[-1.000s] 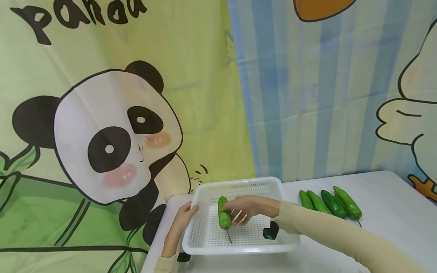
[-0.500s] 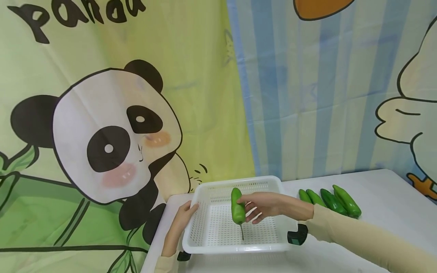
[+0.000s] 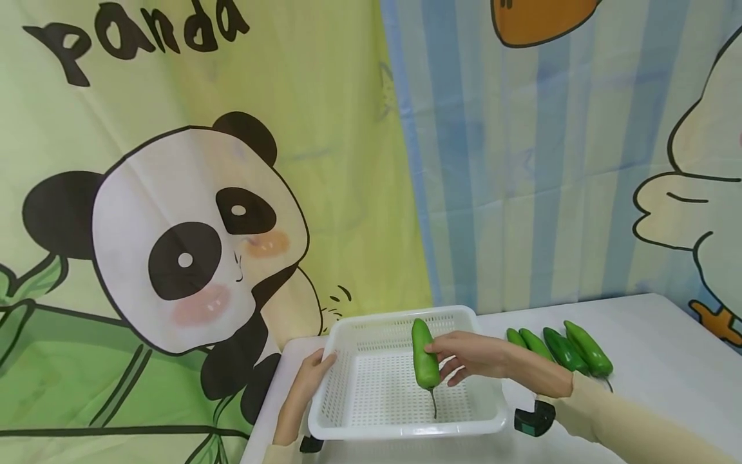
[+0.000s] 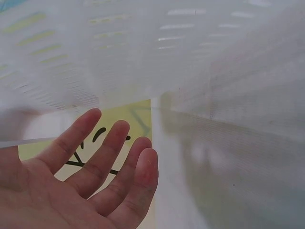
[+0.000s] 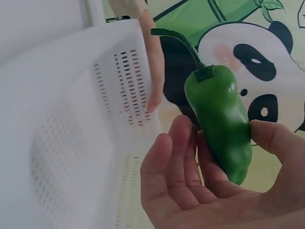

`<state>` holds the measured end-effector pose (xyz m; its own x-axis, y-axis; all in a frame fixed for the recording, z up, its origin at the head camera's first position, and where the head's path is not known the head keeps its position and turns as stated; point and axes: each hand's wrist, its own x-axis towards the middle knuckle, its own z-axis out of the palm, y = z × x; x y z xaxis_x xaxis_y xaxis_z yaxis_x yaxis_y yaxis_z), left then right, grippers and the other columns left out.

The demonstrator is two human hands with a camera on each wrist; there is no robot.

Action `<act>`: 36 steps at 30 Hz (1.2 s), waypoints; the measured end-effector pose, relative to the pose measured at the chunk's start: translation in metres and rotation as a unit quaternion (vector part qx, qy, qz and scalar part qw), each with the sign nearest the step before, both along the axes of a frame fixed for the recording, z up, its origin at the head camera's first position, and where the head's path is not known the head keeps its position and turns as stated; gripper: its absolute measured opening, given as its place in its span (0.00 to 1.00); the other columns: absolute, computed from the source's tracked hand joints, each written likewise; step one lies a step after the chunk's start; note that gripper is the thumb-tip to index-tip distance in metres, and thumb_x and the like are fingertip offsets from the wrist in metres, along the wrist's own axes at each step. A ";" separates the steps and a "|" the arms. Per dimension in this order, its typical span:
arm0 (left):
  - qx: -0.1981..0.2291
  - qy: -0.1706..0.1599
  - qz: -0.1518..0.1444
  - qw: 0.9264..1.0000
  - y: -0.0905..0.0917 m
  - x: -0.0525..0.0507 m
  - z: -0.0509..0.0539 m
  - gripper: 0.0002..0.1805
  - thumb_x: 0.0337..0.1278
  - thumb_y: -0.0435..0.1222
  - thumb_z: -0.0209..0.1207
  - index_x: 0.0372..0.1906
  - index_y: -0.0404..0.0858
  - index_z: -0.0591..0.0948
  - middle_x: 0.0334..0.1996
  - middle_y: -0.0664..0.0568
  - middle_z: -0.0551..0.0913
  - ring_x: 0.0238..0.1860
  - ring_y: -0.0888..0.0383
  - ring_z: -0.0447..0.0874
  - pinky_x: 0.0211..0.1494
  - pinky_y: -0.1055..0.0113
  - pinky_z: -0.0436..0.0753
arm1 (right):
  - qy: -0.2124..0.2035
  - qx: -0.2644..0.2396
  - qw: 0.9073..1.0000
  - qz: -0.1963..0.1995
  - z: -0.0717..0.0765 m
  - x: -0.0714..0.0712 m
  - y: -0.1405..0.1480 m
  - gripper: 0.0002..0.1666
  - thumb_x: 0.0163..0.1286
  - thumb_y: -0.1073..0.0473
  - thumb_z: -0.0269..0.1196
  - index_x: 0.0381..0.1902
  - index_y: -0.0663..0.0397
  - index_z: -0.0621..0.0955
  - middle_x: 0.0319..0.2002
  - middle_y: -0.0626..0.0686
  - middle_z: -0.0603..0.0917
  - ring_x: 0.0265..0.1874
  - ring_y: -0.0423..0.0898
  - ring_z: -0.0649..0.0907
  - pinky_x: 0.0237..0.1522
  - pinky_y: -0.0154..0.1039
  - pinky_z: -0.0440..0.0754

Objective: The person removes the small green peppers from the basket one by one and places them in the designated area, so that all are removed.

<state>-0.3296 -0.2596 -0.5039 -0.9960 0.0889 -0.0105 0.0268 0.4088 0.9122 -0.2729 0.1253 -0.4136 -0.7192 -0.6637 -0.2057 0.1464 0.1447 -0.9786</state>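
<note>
A green chili pepper (image 3: pixel 426 354) with a long thin stem is pinched between the thumb and fingers of my right hand (image 3: pixel 472 353). It hangs over the right half of a white perforated plastic basket (image 3: pixel 406 430), its stem pointing down toward me. The right wrist view shows the whole pepper (image 5: pixel 219 114) upside down, thumb on one side and fingers on the other. My left hand (image 3: pixel 308 380) holds the basket's left rim, thumb over the edge. Its fingers (image 4: pixel 107 160) extend along the outside of the basket in the left wrist view.
Several more green peppers (image 3: pixel 562 350) lie side by side on the white table (image 3: pixel 649 348), right of the basket. Behind the table hangs a curtain (image 3: pixel 348 193) with a printed panda.
My right hand has carried the pepper rightward and slightly up, from the basket's left-middle to its right half. My left hand stays on the rim.
</note>
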 end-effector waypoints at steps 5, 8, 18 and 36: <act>0.000 0.005 0.001 1.000 -0.001 0.000 -0.002 0.29 0.75 0.48 0.53 0.70 0.35 0.71 0.47 0.36 0.86 0.35 0.52 0.90 0.34 0.58 0.90 | -0.006 -0.035 0.999 0.001 0.003 0.012 0.018 0.18 0.79 0.48 0.53 0.50 0.55 0.80 0.42 0.50 0.86 0.38 0.43 0.86 0.45 0.41 0.86; 0.002 0.006 0.002 1.000 0.000 0.001 -0.002 0.29 0.75 0.49 0.52 0.69 0.35 0.72 0.48 0.36 0.86 0.35 0.52 0.90 0.34 0.58 0.90 | -0.009 -0.048 0.999 -0.008 0.004 0.017 0.033 0.18 0.80 0.49 0.51 0.52 0.55 0.79 0.45 0.51 0.86 0.41 0.44 0.86 0.47 0.42 0.86; 0.006 0.006 0.003 1.000 0.001 0.005 0.001 0.29 0.75 0.47 0.52 0.70 0.33 0.70 0.49 0.34 0.85 0.35 0.50 0.90 0.35 0.57 0.90 | 0.008 -0.057 0.998 -0.037 -0.001 0.024 0.079 0.22 0.82 0.47 0.47 0.60 0.55 0.76 0.51 0.51 0.84 0.47 0.44 0.86 0.53 0.44 0.84; -0.005 -0.005 0.009 1.000 0.001 0.001 0.004 0.28 0.74 0.48 0.53 0.69 0.35 0.72 0.45 0.39 0.86 0.34 0.52 0.89 0.35 0.58 0.89 | 0.025 0.029 0.992 -0.121 -0.016 0.046 0.159 0.29 0.83 0.46 0.46 0.64 0.67 0.65 0.48 0.53 0.79 0.45 0.45 0.83 0.53 0.46 0.86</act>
